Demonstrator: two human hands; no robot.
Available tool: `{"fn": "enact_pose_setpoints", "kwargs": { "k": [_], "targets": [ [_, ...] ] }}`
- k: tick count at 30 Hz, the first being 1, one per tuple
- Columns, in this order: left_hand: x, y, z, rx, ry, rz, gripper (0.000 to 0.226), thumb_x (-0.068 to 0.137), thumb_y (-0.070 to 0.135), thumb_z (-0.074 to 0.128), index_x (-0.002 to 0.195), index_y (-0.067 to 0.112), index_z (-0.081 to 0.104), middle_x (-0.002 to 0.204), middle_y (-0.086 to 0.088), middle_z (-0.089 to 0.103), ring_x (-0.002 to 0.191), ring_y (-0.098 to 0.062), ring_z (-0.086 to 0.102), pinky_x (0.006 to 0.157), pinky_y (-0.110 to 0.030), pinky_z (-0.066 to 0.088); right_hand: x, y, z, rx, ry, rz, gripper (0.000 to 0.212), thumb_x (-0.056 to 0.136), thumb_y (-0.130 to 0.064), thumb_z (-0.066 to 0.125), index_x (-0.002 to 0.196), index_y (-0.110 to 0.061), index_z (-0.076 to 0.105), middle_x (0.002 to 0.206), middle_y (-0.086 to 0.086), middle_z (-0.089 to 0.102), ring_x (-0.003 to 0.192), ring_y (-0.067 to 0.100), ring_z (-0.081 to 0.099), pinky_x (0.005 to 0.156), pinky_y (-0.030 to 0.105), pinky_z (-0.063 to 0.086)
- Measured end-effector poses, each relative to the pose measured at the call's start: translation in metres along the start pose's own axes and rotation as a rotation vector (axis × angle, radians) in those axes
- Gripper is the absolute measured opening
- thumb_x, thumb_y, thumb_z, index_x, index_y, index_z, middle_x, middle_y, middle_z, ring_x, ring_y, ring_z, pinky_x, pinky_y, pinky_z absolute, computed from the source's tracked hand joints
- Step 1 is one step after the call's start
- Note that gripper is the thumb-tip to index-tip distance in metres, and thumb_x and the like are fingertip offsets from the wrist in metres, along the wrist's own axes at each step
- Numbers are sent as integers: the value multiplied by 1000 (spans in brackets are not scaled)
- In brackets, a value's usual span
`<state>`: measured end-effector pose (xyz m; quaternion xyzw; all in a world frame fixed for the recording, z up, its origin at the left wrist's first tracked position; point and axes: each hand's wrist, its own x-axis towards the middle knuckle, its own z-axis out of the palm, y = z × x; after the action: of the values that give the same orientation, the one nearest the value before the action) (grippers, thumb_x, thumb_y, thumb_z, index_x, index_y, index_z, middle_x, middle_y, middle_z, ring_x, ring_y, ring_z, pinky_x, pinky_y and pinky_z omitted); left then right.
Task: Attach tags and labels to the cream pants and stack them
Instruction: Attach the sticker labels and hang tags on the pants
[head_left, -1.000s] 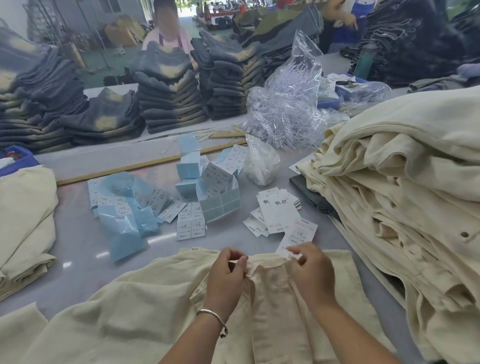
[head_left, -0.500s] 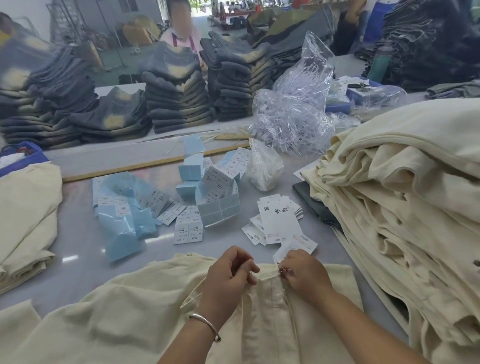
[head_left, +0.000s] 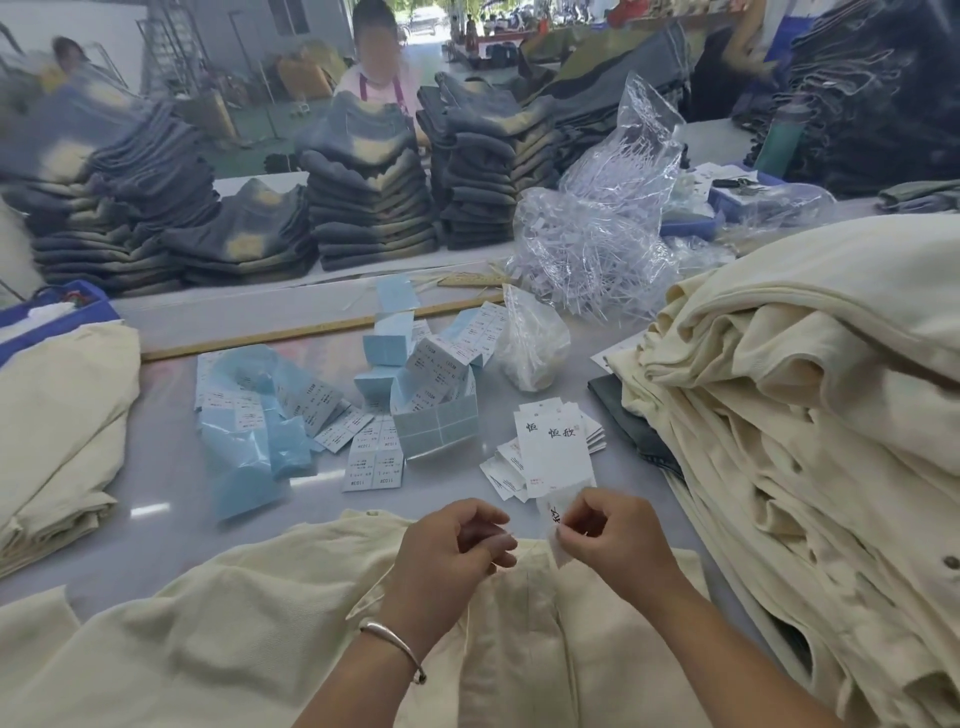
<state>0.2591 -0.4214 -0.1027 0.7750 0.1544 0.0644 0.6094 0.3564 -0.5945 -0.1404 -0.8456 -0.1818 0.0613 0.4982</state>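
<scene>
A pair of cream pants (head_left: 249, 623) lies spread on the grey table in front of me, waistband toward the middle. My right hand (head_left: 613, 540) pinches a white paper hang tag (head_left: 553, 525) just above the waistband. My left hand (head_left: 452, 551), with a silver bangle on the wrist, has its fingers curled and pinched together close to the tag; what it pinches is too fine to see. Loose white hang tags (head_left: 550, 447) lie just beyond my hands. Blue sticker label sheets (head_left: 374, 462) are scattered behind them.
A tall heap of cream pants (head_left: 810, 415) fills the right side. A folded cream stack (head_left: 57, 426) sits at the left. Clear bags of plastic fasteners (head_left: 597, 249) and stacks of grey-blue jeans (head_left: 363, 197) stand at the back. A person stands behind the jeans.
Both hands have lifted off the waistband. The right hand has drawn the hang tag up from the fabric, and the left hand has let go of the waistband edge.
</scene>
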Motion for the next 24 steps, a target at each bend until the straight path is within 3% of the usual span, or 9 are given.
{"fn": "enact_pose_setpoints", "kwargs": {
  "k": [10, 15, 24],
  "targets": [
    [-1, 9, 2, 176, 54, 98, 16, 88, 4, 65, 80, 18, 64, 73, 9, 69, 64, -5, 67, 59, -10, 44, 0, -42, 2, 534, -177, 99, 11, 71, 4, 76, 70, -6, 73, 67, 13, 70, 61, 16, 63, 61, 24, 50],
    [-6, 7, -1, 127, 54, 103, 18, 86, 1, 67, 78, 17, 66, 73, 3, 70, 62, -7, 66, 60, -14, 46, -6, -44, 10, 613, -219, 98, 8, 76, 4, 74, 76, -4, 72, 71, 8, 68, 68, 15, 60, 65, 21, 49],
    [-9, 15, -5, -10, 65, 109, 21, 85, -4, 67, 76, 15, 67, 67, 0, 70, 57, -9, 64, 58, -15, 47, -9, -42, 19, 815, -242, 147, 6, 80, 4, 69, 85, 1, 70, 74, 13, 66, 68, 18, 58, 67, 22, 50]
  ]
}}
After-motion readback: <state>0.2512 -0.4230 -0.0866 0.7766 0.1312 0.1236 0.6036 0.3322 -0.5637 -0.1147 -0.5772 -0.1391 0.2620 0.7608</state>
